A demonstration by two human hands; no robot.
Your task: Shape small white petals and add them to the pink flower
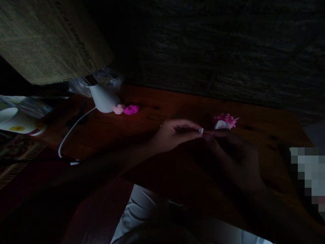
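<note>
In the dim middle of the head view, a small white piece [201, 130] is pinched at the fingertips of my left hand [169, 135]. My right hand [238, 159] comes from the other side, thumb and forefinger closed together at the same piece. Its material is too small and dark to tell. Just behind my right fingers lies a ruffled pink flower-like shape [230, 119], with a white lump [222, 125] at its front. Farther left, a pale pink lump [118, 108] and a bright magenta lump [131, 109] sit side by side on the wooden table [157, 101].
A lamp with a white base [104, 98] and newspaper-print shade [61, 40] stands at the left. Its white cord [69, 127] crosses dark scissors [76, 118]. A paper cup [21, 123] lies at far left. Clear plastic [111, 78] is crumpled behind the lamp, before a stone-textured wall [203, 51].
</note>
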